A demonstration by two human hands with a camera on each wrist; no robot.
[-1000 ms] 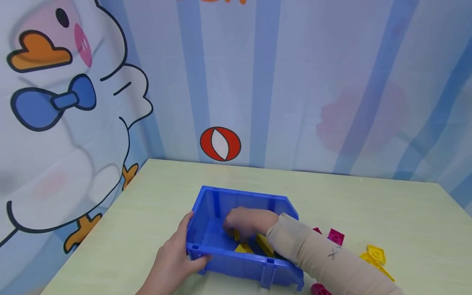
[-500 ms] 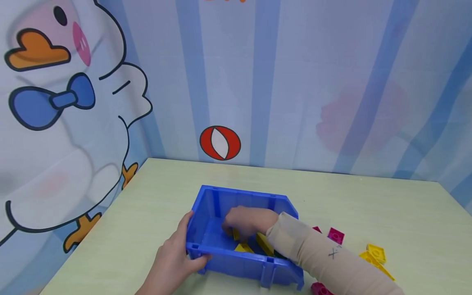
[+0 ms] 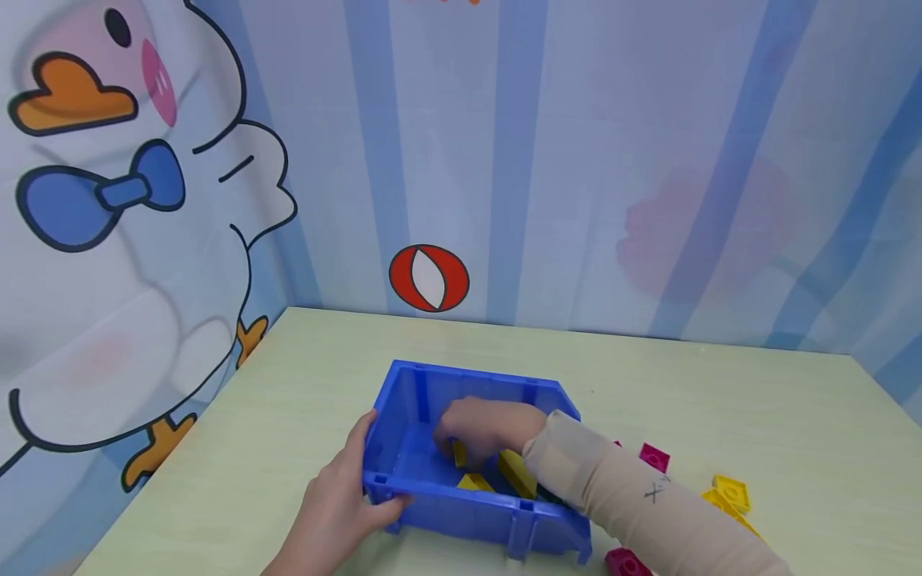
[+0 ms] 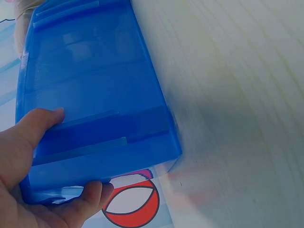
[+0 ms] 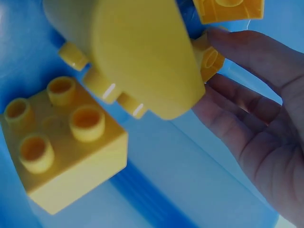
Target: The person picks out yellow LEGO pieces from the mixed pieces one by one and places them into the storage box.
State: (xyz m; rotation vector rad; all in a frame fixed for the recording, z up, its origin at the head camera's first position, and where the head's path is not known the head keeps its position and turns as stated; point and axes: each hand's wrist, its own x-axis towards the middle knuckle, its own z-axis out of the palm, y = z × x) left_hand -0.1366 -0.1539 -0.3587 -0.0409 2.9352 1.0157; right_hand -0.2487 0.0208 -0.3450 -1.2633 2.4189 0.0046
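Note:
A blue plastic bin (image 3: pixel 461 516) stands on the table, its open top facing up. My left hand (image 3: pixel 338 488) grips the bin's left end, thumb on the near wall and fingers over the side; the left wrist view shows this thumb (image 4: pixel 40 123) lying on the blue wall. My right hand (image 3: pixel 486 428) reaches down inside the bin. There it pinches a small yellow building block (image 5: pixel 212 61) between thumb and fingers, partly hidden by them. Around it in the bin lie a yellow block with round studs (image 5: pixel 80 156), a larger curved yellow block (image 5: pixel 147 57) and another yellow block (image 5: pixel 230 10).
Right of the bin, red blocks (image 3: pixel 654 458) and yellow blocks (image 3: pixel 731 492) lie loose on the pale table (image 3: pixel 720 392). Another red block (image 3: pixel 627 562) is near the bin's front right corner. A striped printed backdrop (image 3: pixel 569 160) rises behind the table.
Both hands and the bin stay in nearly the same place. The right hand's fingers shift only slightly around the yellow block, and the head view drifts a little.

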